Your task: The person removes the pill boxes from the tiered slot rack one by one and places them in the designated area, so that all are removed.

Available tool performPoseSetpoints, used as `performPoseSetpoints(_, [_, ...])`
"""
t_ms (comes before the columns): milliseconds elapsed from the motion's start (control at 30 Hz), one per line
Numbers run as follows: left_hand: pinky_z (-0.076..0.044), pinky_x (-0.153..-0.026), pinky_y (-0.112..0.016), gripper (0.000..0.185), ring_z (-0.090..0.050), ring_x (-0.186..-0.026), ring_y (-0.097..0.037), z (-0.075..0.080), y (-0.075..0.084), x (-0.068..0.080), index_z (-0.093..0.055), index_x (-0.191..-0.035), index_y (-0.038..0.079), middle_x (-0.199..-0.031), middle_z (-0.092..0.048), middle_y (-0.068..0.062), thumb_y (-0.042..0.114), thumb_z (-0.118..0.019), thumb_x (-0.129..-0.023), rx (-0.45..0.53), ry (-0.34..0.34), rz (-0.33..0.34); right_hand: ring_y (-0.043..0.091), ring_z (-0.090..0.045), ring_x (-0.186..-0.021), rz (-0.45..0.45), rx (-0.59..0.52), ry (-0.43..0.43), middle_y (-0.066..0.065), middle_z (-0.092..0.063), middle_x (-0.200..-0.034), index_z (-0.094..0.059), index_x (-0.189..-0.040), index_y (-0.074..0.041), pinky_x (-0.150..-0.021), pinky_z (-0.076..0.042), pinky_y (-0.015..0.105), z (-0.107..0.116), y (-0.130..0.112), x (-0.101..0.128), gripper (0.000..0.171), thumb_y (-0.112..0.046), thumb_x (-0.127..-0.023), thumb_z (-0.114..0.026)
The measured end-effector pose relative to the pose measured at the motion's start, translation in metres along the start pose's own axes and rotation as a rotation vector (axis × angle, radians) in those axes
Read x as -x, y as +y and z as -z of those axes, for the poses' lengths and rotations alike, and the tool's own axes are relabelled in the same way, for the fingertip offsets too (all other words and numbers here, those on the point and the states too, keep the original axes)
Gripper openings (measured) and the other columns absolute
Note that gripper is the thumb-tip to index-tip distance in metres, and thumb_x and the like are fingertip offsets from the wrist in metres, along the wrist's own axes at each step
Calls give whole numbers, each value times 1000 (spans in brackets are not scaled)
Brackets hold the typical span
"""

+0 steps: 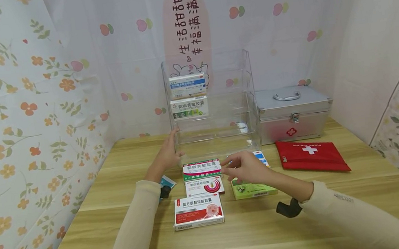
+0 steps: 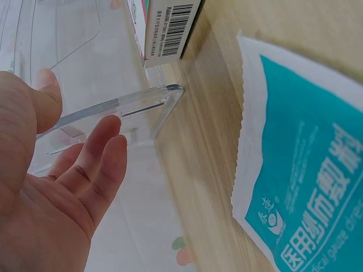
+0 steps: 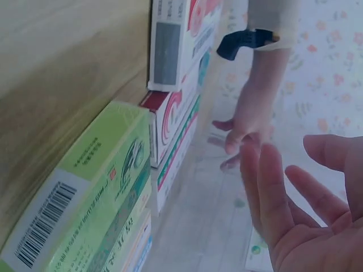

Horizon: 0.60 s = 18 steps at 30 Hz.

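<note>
A clear plastic tiered rack (image 1: 220, 144) stands at the back, with two medicine boxes upright in its upper left tiers. My left hand (image 1: 167, 155) holds the rack's left side, thumb in front of the panel and fingers outside it, in the left wrist view (image 2: 62, 175) too. My right hand (image 1: 243, 169) hovers by the right end of a green-and-white medicine box (image 1: 201, 169), fingers bent. In the right wrist view its thumb and fingers stand apart with nothing between. Below that box lie a white box with red rings (image 1: 204, 186) and a white-and-red box (image 1: 198, 211).
A green box (image 1: 255, 188) and a blue-and-white box (image 1: 261, 157) lie under my right forearm and hand. Left of the boxes lies a teal gauze packet (image 2: 317, 164). At right are a silver first-aid case (image 1: 291, 120) and a red pouch (image 1: 314, 156).
</note>
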<state>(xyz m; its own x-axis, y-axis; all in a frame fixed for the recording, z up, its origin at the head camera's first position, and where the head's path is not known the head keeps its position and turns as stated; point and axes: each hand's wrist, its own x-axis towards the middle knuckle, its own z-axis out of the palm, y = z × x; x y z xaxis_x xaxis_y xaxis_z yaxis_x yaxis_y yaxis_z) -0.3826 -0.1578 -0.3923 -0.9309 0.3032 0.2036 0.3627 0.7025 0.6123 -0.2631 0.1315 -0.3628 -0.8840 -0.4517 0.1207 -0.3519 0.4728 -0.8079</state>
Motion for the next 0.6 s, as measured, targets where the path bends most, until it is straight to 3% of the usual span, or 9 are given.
performPoseSetpoints(167, [-37, -104, -62, 87, -44, -128, -51, -1, -2, -1, -11, -155, 23, -146, -32, -32, 5, -68, -92, -4, 9, -4, 33, -70, -80, 4, 40, 47, 13, -73, -104, -70, -118, -4, -64, -58, 40, -1, 1, -8, 30, -19, -92, -71])
performPoseSetpoints(333, [-38, -103, -61, 87, -46, -126, -50, -2, -2, -1, -12, -155, 23, -144, -35, -32, 5, -69, -92, -3, 15, 4, 26, -70, -92, 4, 80, 101, 15, -71, -114, -68, -124, -5, -69, -58, 36, 3, -1, -14, 36, -21, -93, -71])
performPoseSetpoints(600, [-37, -105, -60, 86, -44, -128, -48, -2, -1, 0, -13, -155, 21, -144, -36, -31, 5, -69, -92, -8, 17, 7, 30, -71, -95, 57, 124, 187, 20, -69, -116, -66, -125, -2, -70, -59, 34, 19, -3, -27, 37, -20, -93, -70])
